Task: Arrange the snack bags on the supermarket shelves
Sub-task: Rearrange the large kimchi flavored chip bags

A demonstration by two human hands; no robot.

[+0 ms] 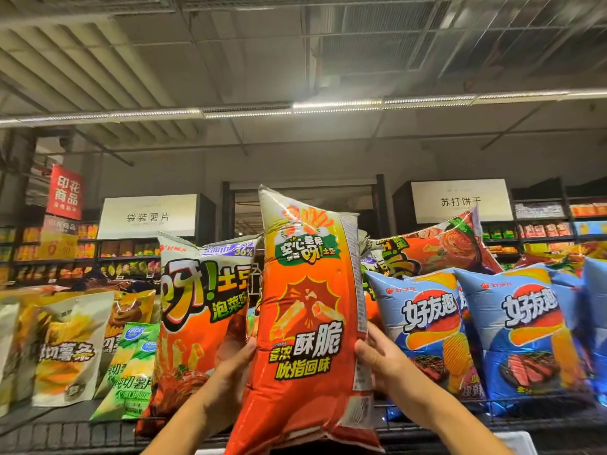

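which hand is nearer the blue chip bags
Right. The right hand grips the right edge of the tall orange bag, just beside the nearest blue chip bag. The left hand grips the bag's far, left edge.

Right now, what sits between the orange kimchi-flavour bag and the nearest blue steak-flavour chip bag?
In the head view, the tall orange snack bag, held upright by the left hand and right hand.
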